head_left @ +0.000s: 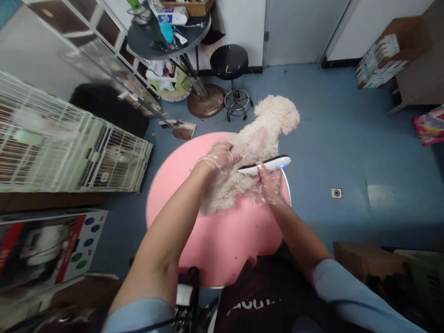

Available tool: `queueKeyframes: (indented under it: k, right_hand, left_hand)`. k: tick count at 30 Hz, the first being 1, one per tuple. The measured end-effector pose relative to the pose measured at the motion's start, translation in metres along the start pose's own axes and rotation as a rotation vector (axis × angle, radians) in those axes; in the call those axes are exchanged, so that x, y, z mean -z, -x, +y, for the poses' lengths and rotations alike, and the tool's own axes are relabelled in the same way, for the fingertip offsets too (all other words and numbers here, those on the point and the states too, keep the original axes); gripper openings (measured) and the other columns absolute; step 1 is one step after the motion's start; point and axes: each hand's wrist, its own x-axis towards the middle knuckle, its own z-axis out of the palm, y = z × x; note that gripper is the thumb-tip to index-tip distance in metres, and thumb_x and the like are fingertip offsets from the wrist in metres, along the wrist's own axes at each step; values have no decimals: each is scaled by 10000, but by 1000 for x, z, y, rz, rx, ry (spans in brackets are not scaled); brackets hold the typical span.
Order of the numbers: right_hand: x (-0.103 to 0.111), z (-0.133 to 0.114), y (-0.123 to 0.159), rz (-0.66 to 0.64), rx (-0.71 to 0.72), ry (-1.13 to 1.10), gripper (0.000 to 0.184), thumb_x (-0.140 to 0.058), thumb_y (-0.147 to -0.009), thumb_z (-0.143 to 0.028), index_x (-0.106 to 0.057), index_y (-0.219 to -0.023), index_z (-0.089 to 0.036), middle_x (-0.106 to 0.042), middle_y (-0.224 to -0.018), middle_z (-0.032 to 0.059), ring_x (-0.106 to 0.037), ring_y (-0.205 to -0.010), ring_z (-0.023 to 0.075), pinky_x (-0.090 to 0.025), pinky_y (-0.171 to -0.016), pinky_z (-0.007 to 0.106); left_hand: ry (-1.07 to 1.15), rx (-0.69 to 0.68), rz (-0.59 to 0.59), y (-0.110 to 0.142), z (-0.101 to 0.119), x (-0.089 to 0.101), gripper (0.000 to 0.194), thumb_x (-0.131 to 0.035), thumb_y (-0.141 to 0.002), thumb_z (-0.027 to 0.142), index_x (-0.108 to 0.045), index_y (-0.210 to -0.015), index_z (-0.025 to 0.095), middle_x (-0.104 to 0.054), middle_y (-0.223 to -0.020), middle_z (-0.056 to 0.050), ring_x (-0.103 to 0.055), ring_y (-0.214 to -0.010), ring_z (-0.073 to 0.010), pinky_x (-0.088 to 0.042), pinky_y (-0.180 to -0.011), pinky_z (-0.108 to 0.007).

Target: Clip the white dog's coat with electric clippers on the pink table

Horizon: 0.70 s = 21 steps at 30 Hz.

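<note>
A cream curly-haired dog (259, 131) stands on a round pink table (195, 235), its head toward the far side. My left hand (218, 158), in a clear plastic glove, rests on the dog's back with fingers curled into the fur. My right hand (269, 183), also gloved, grips a white electric clipper (267, 164) with a small blue light, held sideways against the dog's flank.
White wire pet cages (53, 138) stand at the left. A black stool (230, 64) and a dark round side table (166, 35) with tools are beyond the dog. Cardboard boxes (385, 54) sit at the far right, on blue floor (352, 142).
</note>
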Motion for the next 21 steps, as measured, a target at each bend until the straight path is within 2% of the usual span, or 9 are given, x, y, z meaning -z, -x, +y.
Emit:
queueKeyframes:
  k: [3, 8, 10, 12, 15, 19, 21]
  right_hand:
    - [-4, 2, 14, -54, -21, 15, 388, -742, -688, -501, -684, -852, -153, -605, -561, -20, -525, -473, 120, -431, -452, 247]
    - [-7, 8, 16, 138, 59, -72, 422, -695, -744, -512, -655, -955, -149, -645, -634, -9, -521, -488, 109, -473, -500, 264]
    - [-11, 14, 20, 108, 66, -62, 400, -713, -730, -495, -644, -940, -161, -674, -684, 7, -543, -508, 118, -488, -509, 274]
    - [-13, 22, 29, 13, 56, -49, 372, -750, -694, -449, -637, -927, -182, -709, -761, 30, -595, -571, 140, -515, -539, 287]
    - [-14, 30, 37, -49, 49, -52, 386, -775, -669, -388, -622, -976, -210, -728, -837, 45, -649, -680, 169, -558, -620, 314]
    - [-16, 29, 33, 122, 65, -66, 485, -701, -745, -468, -577, -1138, -213, -715, -842, 30, -614, -599, 148, -554, -587, 312]
    - [-20, 29, 33, 97, 68, -71, 520, -703, -737, -493, -581, -1145, -194, -717, -846, 36, -634, -623, 155, -565, -609, 319]
  left_hand:
    - [29, -7, 8, 2, -2, -3, 578, -703, -719, 510, -682, -1171, 150, -718, -1148, -82, -663, -1037, -249, -506, -918, -297]
    - [72, -22, 18, 3, -8, -7, 462, -694, -721, 553, -728, -1003, 189, -743, -967, -55, -677, -908, -231, -528, -841, -290]
    - [103, 12, 32, 2, -9, -9, 450, -699, -712, 563, -728, -968, 194, -739, -897, -48, -682, -855, -226, -534, -804, -289]
    - [110, 45, 53, 1, -10, -11, 457, -702, -705, 571, -727, -950, 185, -734, -859, -56, -686, -823, -230, -536, -789, -301]
    - [68, 73, 77, 1, -11, -12, 479, -696, -711, 584, -724, -955, 173, -736, -850, -78, -690, -840, -248, -537, -805, -325]
    - [52, 57, 82, 5, -12, -13, 536, -687, -716, 623, -716, -1031, 191, -751, -916, -81, -689, -928, -271, -540, -843, -336]
    - [52, 63, 98, 7, -12, -13, 563, -687, -719, 631, -706, -1074, 195, -754, -957, -85, -685, -969, -284, -539, -862, -345]
